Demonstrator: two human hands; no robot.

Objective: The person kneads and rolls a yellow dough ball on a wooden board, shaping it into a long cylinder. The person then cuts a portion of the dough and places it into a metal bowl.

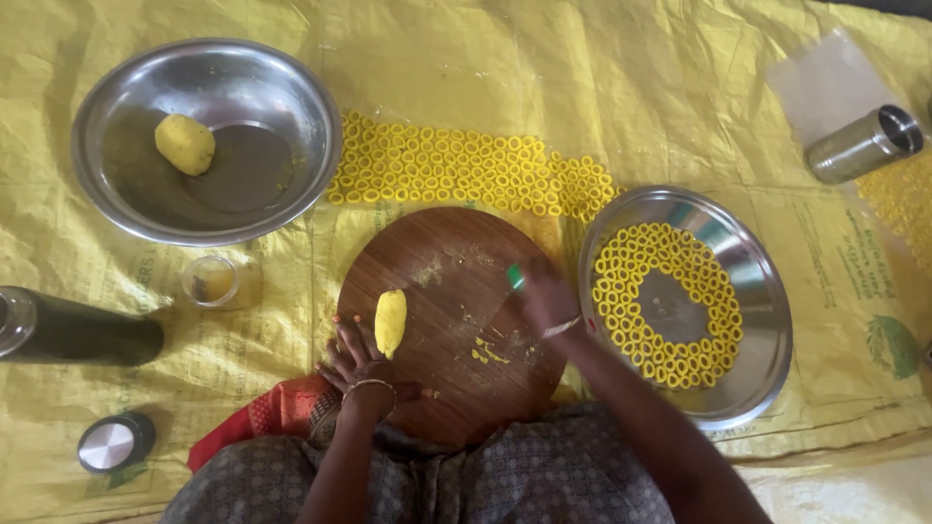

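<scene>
Yellow dough roll (390, 322) lies left of centre on the round wooden board (456, 388), left hand (354, 357) spread open beside it, fingertips touching. Right hand (546, 296), blurred at the board's right edge, grips something green; closure uncertain. Rings fill the steel plate (752, 388) partway; a dough lump (184, 144) remains in the bowl (116, 194). Board centre free

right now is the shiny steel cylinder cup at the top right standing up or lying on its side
Lying on its side. The shiny steel cylinder cup rests lengthwise on the yellow woven sheet, its open round mouth facing sideways to the right.
</scene>
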